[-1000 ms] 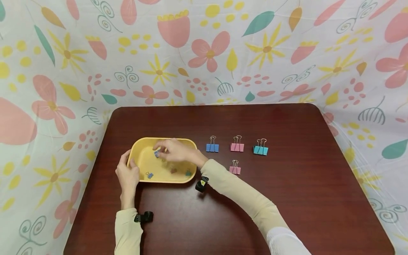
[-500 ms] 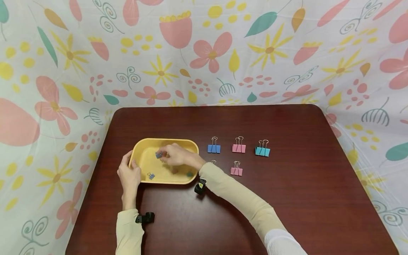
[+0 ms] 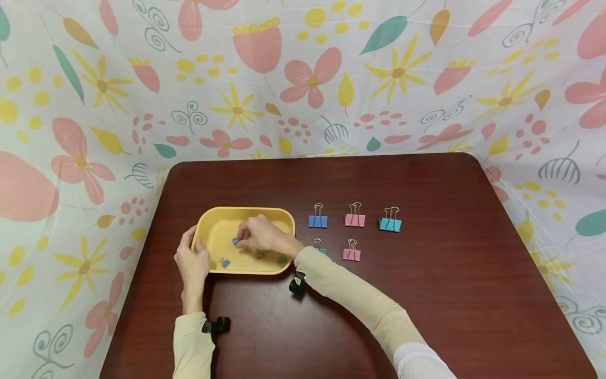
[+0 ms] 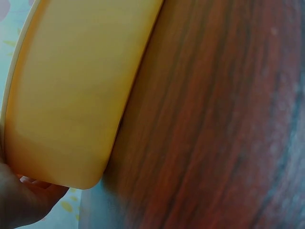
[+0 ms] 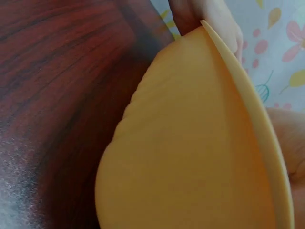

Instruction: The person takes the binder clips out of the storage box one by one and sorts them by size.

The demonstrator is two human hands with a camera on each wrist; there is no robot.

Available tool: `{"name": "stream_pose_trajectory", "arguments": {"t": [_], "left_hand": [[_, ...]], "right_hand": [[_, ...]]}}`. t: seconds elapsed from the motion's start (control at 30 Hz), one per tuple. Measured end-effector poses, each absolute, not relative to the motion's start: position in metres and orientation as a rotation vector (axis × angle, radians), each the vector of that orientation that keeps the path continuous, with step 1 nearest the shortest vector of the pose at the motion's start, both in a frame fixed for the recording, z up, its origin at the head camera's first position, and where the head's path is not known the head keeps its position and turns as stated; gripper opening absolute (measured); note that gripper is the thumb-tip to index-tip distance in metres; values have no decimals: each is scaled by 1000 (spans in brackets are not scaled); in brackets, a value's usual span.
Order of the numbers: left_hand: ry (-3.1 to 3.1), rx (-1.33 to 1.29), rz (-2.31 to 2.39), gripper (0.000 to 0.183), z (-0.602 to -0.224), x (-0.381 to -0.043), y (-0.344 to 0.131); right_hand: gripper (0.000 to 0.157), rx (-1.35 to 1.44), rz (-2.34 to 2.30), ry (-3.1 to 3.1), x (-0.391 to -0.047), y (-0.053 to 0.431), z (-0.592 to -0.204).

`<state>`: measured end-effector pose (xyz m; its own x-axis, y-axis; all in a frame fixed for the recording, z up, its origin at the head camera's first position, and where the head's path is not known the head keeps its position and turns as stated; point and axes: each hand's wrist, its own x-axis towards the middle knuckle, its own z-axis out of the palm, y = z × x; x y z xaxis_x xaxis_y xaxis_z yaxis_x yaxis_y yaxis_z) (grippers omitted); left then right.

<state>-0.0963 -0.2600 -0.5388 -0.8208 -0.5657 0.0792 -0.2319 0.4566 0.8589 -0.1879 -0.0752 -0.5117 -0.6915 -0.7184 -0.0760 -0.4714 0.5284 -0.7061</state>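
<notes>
At the left end of a yellow plastic tray [image 3: 208, 269], my left hand [image 3: 193, 262] grips the rim, thumb over the edge. My right hand [image 3: 260, 233] reaches over the tray and pinches a small blue binder clip [image 3: 235, 240] between thumb and fingertips. Another blue binder clip [image 3: 224, 262] lies near the tray's front left corner. A green clip [image 3: 281, 260] lies at the right end, and a pinkish one [image 3: 260, 256] is partly covered by the right hand. The left wrist view shows the tray's outer wall [image 4: 81, 95]; in the right wrist view that wall hides the held clip.
Right of the tray stand a blue clip [image 3: 317, 221], a pink clip [image 3: 354, 220] and a teal clip [image 3: 390, 225] in a row. Nearer are another pink clip [image 3: 351, 255] and a teal clip [image 3: 320, 248] partly behind the right sleeve. A patterned cloth [image 3: 312, 105] hangs behind the table [image 3: 426, 295].
My right hand has shifted slightly toward the near side of the tray with the blue clip. The teal clip beside the right sleeve has come into view. My left hand keeps its grip.
</notes>
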Motion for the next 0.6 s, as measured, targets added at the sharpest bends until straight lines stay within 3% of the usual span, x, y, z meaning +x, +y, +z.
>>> {"name": "stream_pose_trajectory", "arguments": {"t": [0.13, 0.37, 0.6], "left_hand": [[-2350, 682, -1311, 40, -538, -97, -259], [-2349, 679, -1319, 40, -539, -97, -258], [-2351, 689, -1329, 40, -539, -94, -259]], "right_hand": [[4, -1013, -1006, 2453, -188, -71, -510], [17, -1100, -1117, 2520, -184, -51, -494], [9, -1185, -1246, 2487, -183, -29, -479]]}}
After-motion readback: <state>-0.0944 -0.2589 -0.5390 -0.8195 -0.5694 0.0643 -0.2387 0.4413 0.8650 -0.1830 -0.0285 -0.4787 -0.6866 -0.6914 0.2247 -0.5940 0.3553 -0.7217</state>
